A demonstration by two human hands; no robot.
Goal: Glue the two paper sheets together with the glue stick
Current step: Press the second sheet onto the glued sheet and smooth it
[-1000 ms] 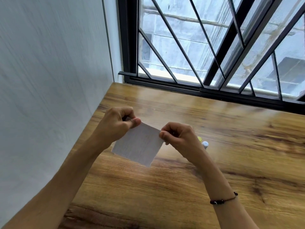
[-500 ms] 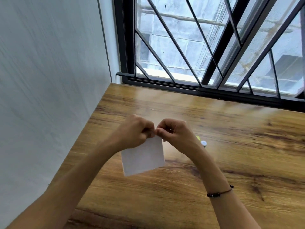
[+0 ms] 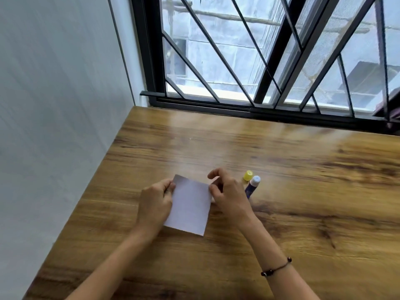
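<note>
A small white paper sheet is held just above the wooden table. My left hand pinches its left edge near the top corner. My right hand pinches the right edge near the top corner. I cannot tell whether one sheet or two lie together. An uncapped glue stick with a dark blue body lies on the table just right of my right hand. Its yellow cap sits beside the stick's tip.
A grey wall runs along the table's left edge. A black-framed window with slanted bars stands at the table's far edge. Bare wood stretches to the right and toward me.
Both hands have come down toward the table with the paper. They moved apart again, from pinching the top middle together to gripping opposite edges. The view has tilted down.
</note>
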